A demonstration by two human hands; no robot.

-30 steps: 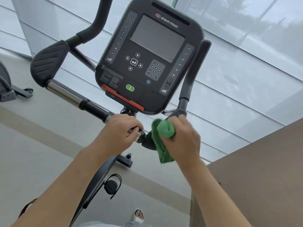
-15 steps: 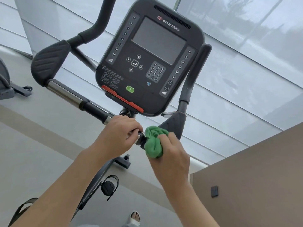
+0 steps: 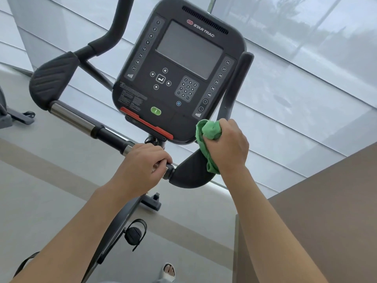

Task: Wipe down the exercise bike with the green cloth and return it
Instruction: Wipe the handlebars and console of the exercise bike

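Gripping the bunched green cloth (image 3: 208,139), the right hand (image 3: 228,146) presses it against the black elbow pad (image 3: 189,172) of the exercise bike (image 3: 179,78), just below the Star Trac console. Left hand (image 3: 142,166) curls around the handlebar (image 3: 106,133).

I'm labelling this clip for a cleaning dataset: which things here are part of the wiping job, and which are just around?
Part of the job:
green cloth, gripped by the right hand
right elbow pad, under the cloth
handlebar, gripped by the left hand
console

Just around:
neighbouring machine
brown wall
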